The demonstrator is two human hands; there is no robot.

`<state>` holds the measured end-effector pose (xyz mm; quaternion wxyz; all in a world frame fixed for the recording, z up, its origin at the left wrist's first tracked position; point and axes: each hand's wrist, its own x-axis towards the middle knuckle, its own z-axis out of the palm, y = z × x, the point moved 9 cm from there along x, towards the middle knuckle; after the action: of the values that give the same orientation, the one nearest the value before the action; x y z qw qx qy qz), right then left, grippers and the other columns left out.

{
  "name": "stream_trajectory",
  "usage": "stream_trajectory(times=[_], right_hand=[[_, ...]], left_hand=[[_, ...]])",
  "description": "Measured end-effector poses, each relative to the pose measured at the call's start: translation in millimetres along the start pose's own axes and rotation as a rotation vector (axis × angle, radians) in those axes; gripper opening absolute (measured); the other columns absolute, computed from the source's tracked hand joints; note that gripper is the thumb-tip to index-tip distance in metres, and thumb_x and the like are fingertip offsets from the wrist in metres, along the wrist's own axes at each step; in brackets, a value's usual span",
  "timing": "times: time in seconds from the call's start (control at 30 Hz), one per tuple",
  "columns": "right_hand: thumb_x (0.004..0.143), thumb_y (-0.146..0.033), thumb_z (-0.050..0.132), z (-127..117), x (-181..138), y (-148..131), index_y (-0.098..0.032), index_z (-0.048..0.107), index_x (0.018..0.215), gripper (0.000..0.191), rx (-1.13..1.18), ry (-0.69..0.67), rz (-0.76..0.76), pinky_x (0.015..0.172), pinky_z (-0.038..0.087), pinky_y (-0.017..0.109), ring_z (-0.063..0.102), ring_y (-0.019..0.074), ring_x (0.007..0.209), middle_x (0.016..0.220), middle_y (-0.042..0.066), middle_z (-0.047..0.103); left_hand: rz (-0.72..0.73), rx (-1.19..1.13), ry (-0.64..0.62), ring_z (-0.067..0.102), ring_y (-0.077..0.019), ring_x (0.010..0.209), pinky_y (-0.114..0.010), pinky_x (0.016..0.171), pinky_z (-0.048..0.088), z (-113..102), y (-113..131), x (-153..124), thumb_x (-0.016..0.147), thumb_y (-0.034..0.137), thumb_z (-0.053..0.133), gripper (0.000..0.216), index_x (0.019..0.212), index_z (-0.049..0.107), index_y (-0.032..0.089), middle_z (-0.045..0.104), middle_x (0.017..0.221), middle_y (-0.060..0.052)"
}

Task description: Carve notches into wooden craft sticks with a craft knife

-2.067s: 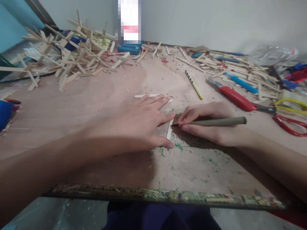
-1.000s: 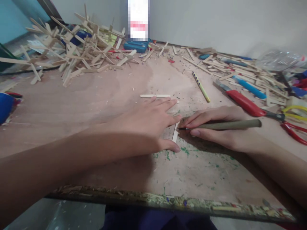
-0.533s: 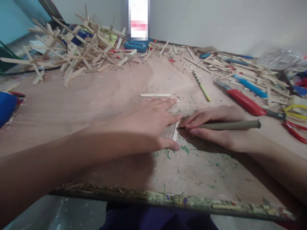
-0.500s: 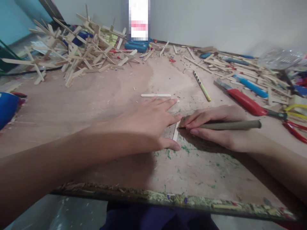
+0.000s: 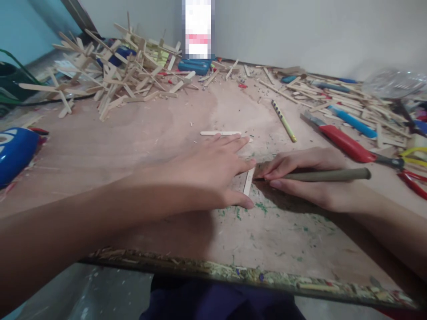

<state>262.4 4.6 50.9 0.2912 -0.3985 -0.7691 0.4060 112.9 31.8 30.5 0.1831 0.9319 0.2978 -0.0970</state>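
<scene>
My left hand (image 5: 216, 171) lies spread over the table, fingers apart. Its thumb and index finger rest at either end of a flat wooden craft stick (image 5: 248, 183), holding it down at a slant. A small box-shaped mark shows on that stick. Pinched in my right hand (image 5: 307, 178) is a slim olive-grey tool (image 5: 333, 174) with a thin dark tip; its exact kind I cannot make out. The tip is close to the stick's right edge, and I cannot tell if it touches. A second craft stick (image 5: 220, 133) lies crosswise just beyond my left fingertips.
Interlocked craft sticks (image 5: 123, 75) pile up at the back left. On the right lie a yellow pencil (image 5: 283, 121), a red-handled cutter (image 5: 347, 143), a blue-handled tool (image 5: 353, 121) and many loose sticks. A blue object (image 5: 16, 153) sits at the left edge. Shavings line the table's front edge (image 5: 233, 271).
The view has shifted slightly, so everything sits a little further right. The tool tip has come off the stick's face to its right edge, and the box-shaped mark is now visible.
</scene>
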Motion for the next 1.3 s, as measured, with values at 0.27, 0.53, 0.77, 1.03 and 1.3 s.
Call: stream_trajectory(times=[0.27,0.53,0.77,1.03,1.3], right_hand=[[0.103,-0.038,0.097,-9,-1,11,-0.035,0.099,0.104,0.003,0.021,0.070,0.059,0.096,0.077,0.036,0.094,0.0248,0.103,0.113,0.004,0.096],[0.101,-0.035,0.098,-7,-1,10,-0.035,0.100,0.107,0.006,0.008,0.053,0.069,0.096,0.078,0.036,0.094,0.0248,0.104,0.112,0.005,0.096],[0.102,-0.032,0.096,-4,1,6,-0.032,0.098,0.102,0.002,0.022,0.041,0.066,0.096,0.077,0.036,0.094,0.0248,0.103,0.111,0.006,0.096],[0.104,-0.036,0.096,-5,2,9,-0.029,0.097,0.100,0.008,0.033,0.002,0.083,0.096,0.076,0.038,0.093,0.0257,0.102,0.110,0.008,0.096],[0.104,-0.034,0.096,-6,1,11,-0.032,0.099,0.105,0.003,0.046,0.047,0.066,0.097,0.075,0.033,0.093,0.0225,0.106,0.114,0.005,0.096]], left_hand=[[-0.001,0.001,0.009,0.024,-0.0481,0.191,-0.063,0.154,0.024,-2,2,0,0.101,0.075,0.093,0.098,0.183,0.062,0.031,0.021,0.205,-0.018],[0.006,-0.004,0.008,0.025,-0.0488,0.191,-0.063,0.155,0.023,-2,2,1,0.102,0.077,0.090,0.096,0.182,0.064,0.031,0.022,0.205,-0.017],[0.009,0.004,0.015,0.024,-0.0476,0.191,-0.061,0.155,0.023,-1,0,0,0.103,0.079,0.088,0.098,0.183,0.062,0.031,0.021,0.206,-0.015],[0.026,0.014,0.013,0.025,-0.0469,0.191,-0.061,0.155,0.024,1,1,2,0.102,0.079,0.089,0.099,0.184,0.062,0.029,0.020,0.205,-0.017],[0.020,-0.009,0.011,0.021,-0.0483,0.192,-0.065,0.155,0.021,2,0,0,0.102,0.081,0.089,0.100,0.184,0.061,0.030,0.021,0.205,-0.018]])
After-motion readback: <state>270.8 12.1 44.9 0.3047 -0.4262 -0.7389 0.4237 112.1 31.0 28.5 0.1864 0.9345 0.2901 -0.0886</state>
